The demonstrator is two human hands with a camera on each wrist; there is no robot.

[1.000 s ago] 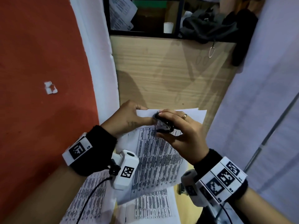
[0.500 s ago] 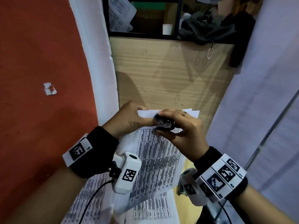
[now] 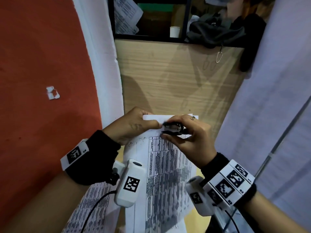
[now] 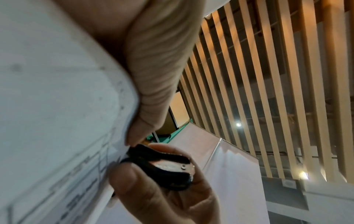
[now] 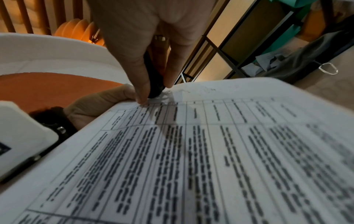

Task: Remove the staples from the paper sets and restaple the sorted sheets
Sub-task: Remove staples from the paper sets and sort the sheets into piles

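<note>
A set of printed sheets [image 3: 165,174] with dense tables is held up off the wooden table. My left hand [image 3: 136,125] pinches its top left corner between thumb and fingers. My right hand [image 3: 181,132] grips a black staple remover [image 3: 173,129] between thumb and fingers, its claws at the paper's top edge right beside my left thumb. From the left wrist, the staple remover [image 4: 162,165] meets the corner of the paper set [image 4: 57,121]. The right wrist view shows the remover's black tip [image 5: 155,84] on the top edge of the sheets [image 5: 210,151]. The staple itself is hidden.
More printed sheets [image 3: 87,207] lie under my left forearm. The wooden tabletop [image 3: 176,78] stretches ahead to a black-framed shelf [image 3: 185,19] with papers, a white cup [image 3: 174,31] and dark clothing [image 3: 217,32]. A red and white wall [image 3: 42,64] is at left, white panels [image 3: 272,98] at right.
Both hands and the paper set have shifted slightly toward me and to the right. The staple remover stays at the top edge, its handles now a little more spread.
</note>
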